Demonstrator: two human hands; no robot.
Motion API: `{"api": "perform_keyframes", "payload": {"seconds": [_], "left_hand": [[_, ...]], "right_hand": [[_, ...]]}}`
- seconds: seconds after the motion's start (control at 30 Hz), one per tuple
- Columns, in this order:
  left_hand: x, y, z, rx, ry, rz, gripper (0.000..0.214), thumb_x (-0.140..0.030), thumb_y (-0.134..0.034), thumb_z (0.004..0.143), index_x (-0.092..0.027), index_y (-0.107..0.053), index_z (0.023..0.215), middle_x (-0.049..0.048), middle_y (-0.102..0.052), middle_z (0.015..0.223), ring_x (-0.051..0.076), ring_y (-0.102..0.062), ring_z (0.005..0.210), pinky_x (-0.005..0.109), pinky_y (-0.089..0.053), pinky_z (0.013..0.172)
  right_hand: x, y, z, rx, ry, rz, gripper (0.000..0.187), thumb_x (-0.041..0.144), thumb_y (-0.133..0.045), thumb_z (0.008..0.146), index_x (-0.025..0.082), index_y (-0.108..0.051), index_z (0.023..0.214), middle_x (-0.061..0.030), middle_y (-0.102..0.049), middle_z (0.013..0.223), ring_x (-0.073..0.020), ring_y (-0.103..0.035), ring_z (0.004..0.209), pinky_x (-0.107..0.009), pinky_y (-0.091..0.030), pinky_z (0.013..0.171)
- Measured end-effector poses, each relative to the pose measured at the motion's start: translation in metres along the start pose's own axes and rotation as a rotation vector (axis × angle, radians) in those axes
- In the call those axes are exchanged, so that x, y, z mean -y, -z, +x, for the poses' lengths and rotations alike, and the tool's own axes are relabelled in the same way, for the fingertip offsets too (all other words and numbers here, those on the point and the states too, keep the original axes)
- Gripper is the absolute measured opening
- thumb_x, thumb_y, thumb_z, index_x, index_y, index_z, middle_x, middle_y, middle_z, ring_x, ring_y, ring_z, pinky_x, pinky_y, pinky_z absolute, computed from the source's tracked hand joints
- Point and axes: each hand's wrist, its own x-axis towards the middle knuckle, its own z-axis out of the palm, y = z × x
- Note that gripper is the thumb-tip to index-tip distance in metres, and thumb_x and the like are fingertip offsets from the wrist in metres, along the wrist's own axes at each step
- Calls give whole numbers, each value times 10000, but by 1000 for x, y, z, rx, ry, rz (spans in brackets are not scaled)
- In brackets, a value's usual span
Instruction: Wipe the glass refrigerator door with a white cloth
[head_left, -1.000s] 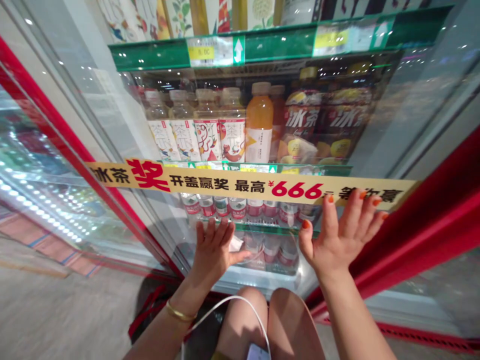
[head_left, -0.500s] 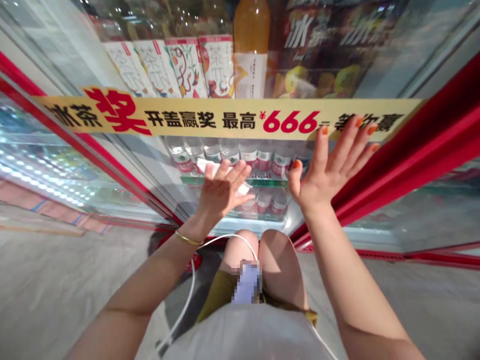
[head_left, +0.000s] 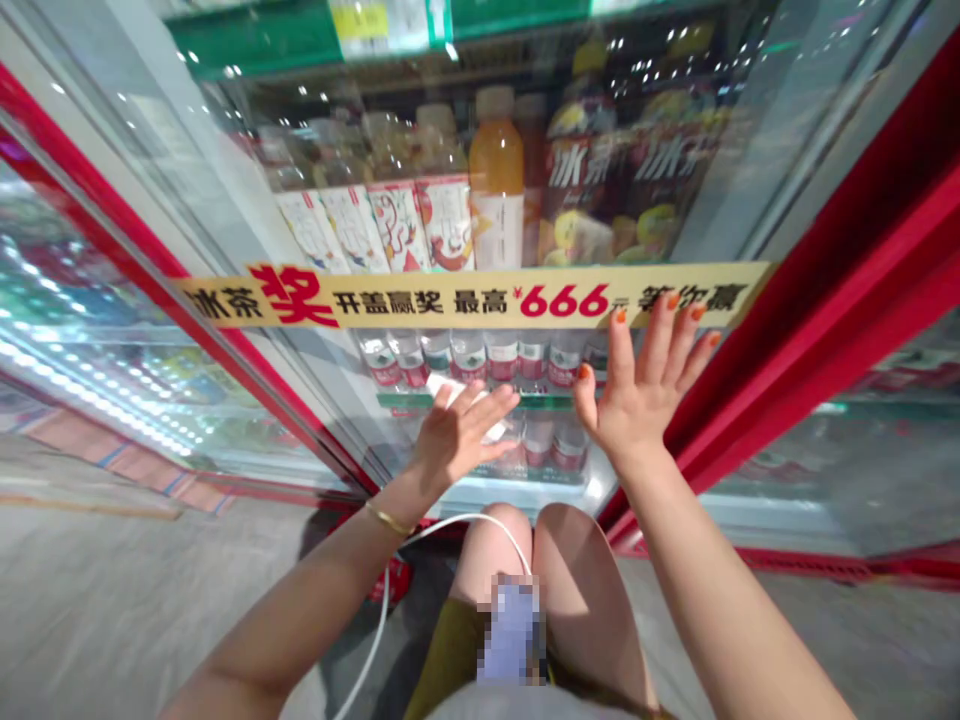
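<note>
My left hand (head_left: 461, 432) lies with its fingers stretched over a thin white tissue (head_left: 448, 390), pressing it toward the lower glass door (head_left: 607, 395). Part of the tissue is hidden under the palm and fingers. My right hand (head_left: 637, 400) is open, its fingers spread against the same door, and it holds nothing. Its fingertips overlap the right end of a yellow printed strip (head_left: 480, 302) that runs across the glass. Behind the left hand, through the glass, stand bottles with red and white labels (head_left: 465, 360).
Tall drink bottles (head_left: 499, 190) stand on a shelf behind the glass. Red frames (head_left: 847, 330) edge the door, with more lit cabinets (head_left: 112, 380) alongside. A white cable (head_left: 382, 620) loops by my knees (head_left: 499, 545), close to the door. Grey floor (head_left: 247, 570) lies below.
The view has tilted up, so more of the upper shelf shows and the strip sits lower. Both hands stay near the same parts of the glass; the left fingers point slightly more to the right.
</note>
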Motion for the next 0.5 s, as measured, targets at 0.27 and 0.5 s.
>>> {"api": "perform_keyframes", "payload": {"seconds": [0.27,0.5], "left_hand": [[78,31,29,-496,278,66,878,-458,-400,1089,19,-101,1763,365,-177,1826,471,-107,1759,739,-60,1407],[70,-13,-15,-302,-25,112,908,-697,-624,971,-121,-493,1662,284,-535,1680,482,-314,1702,689,-186,1409]], "right_hand": [[6,-9,-4,-147,49,-8,893,371,-570,989,301,-222,1809,-126,-159,1901,-429,-183,1751,-752,-225,1358],[3,-7,-7,-141,72,6,873,387,-594,1002,319,-252,1803,-103,-188,1897,-430,-223,1740,-724,-238,1368]]}}
